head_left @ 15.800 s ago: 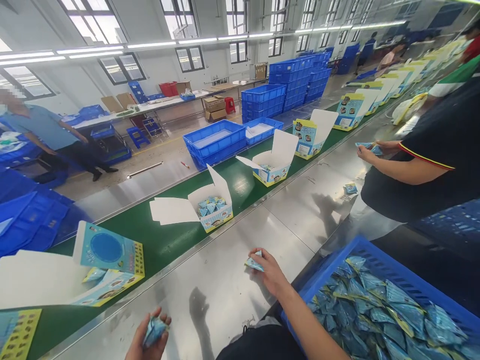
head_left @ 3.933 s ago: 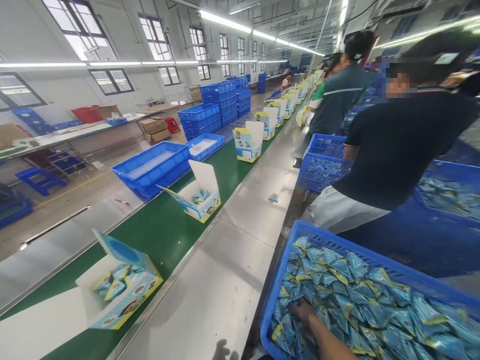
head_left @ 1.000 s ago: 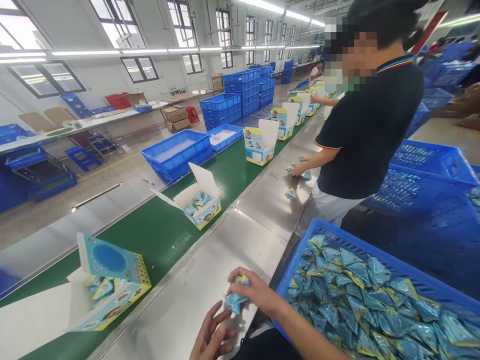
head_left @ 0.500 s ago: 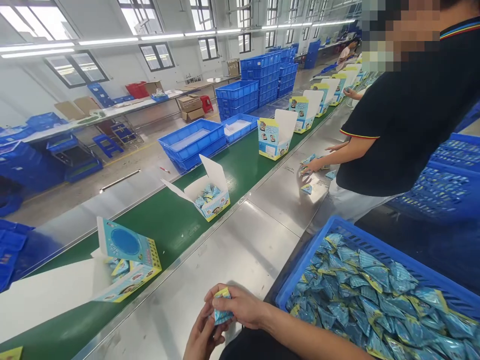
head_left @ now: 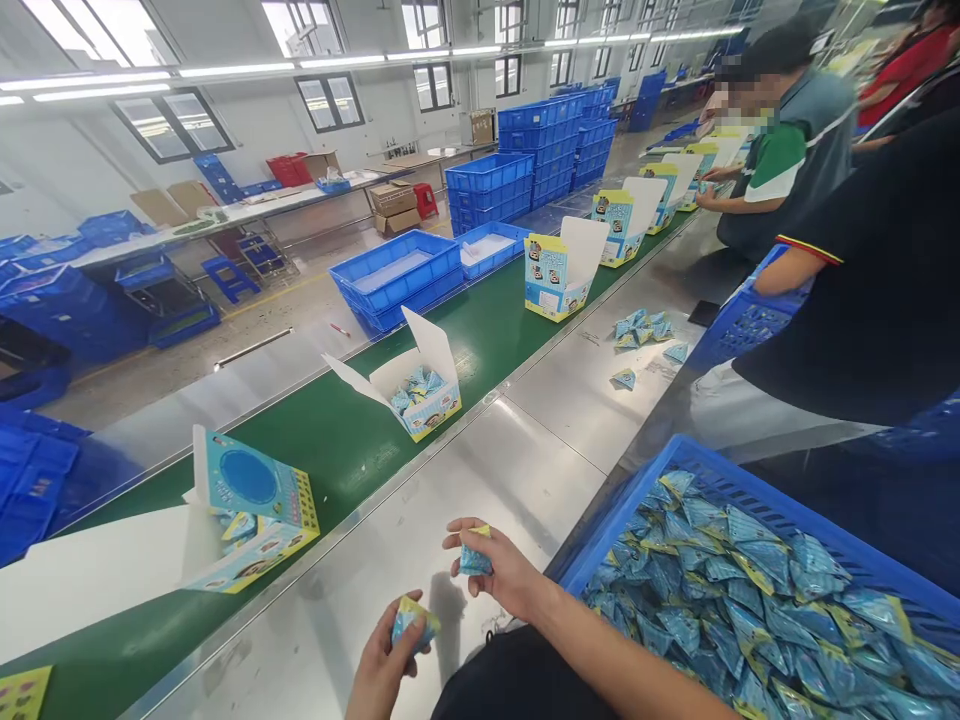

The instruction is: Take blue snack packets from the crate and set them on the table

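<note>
Between the thumb and fingers of my left hand [head_left: 390, 645] is a blue and yellow snack packet [head_left: 414, 622]. My right hand [head_left: 499, 568] grips another small packet [head_left: 475, 552] of the same kind. Both hands hover apart over the steel worktop [head_left: 360, 570]. A blue crate [head_left: 637, 490] by my right forearm is heaped with similar pyramid-shaped packets [head_left: 720, 570]. On the green belt in front, an open printed box [head_left: 427, 412] has packets inside. Nearer on the left, a second open box [head_left: 255, 565] also holds packets, partly hidden by its flaps.
The green conveyor belt [head_left: 345, 450] carries several upright open boxes [head_left: 555, 285] farther along. Loose packets [head_left: 642, 328] lie on the worktop ahead. A person in a black shirt [head_left: 885, 270] stands to the right, with co-workers beyond. Blue trays [head_left: 397, 270] stand across the belt.
My hands have moved apart, and a packet now shows in each. The person in black has drawn back to the right, uncovering the loose packets and another worker.
</note>
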`<state>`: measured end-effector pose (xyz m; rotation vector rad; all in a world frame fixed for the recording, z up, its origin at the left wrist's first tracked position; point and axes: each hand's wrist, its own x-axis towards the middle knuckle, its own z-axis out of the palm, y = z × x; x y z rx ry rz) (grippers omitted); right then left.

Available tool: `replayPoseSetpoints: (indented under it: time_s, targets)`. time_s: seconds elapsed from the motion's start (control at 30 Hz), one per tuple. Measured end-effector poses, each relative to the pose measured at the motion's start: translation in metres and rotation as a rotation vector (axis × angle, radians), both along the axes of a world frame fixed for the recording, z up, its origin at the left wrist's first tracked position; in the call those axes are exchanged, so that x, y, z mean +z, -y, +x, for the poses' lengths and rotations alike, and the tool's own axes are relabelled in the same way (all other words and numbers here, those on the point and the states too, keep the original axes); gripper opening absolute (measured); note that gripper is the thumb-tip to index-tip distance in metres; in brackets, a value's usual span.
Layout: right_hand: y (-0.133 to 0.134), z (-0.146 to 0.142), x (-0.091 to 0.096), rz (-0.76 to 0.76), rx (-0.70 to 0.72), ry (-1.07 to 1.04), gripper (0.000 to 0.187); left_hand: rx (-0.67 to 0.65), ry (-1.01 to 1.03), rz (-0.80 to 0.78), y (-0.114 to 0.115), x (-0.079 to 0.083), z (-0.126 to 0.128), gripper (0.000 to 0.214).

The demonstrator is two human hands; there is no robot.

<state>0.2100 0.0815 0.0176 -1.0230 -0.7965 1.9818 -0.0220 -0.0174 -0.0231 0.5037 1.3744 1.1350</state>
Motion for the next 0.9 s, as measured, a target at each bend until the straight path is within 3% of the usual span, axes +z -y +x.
replayPoseSetpoints:
  time_s: [0.17,0.27,0.37,0.5,0.63,0.77,0.8,0.9]
  targets:
    - [-0.006,0.021,0.002,0.048,-0.020,0.193,0.071,0.197,0.041,-0.081,0.004,-0.003,-0.025,0.097]
    - [-0.008,0.026,0.004,0.054,-0.060,0.236,0.073,0.238,0.071,-0.119,0.007,-0.002,-0.025,0.108]
    - [-0.011,0.028,0.006,0.031,0.042,0.233,0.074,0.221,0.034,-0.092,0.010,0.007,-0.016,0.099]
    - [-0.016,0.030,0.011,0.009,-0.085,0.124,0.074,0.268,-0.014,-0.031,0.012,0.020,-0.004,0.086]
    - [-0.019,0.033,0.015,0.114,0.086,0.222,0.068,0.272,-0.038,0.003,0.010,0.023,-0.006,0.084]
    - [-0.022,0.036,0.011,0.095,-0.188,0.168,0.064,0.269,-0.220,0.062,0.007,0.022,-0.009,0.081]
    - [-0.021,0.036,0.008,0.115,-0.172,0.196,0.064,0.266,-0.228,0.070,0.006,0.022,-0.010,0.079]
    - [-0.017,0.037,-0.002,0.170,0.081,0.311,0.067,0.304,-0.257,0.062,0.005,0.026,-0.011,0.077]
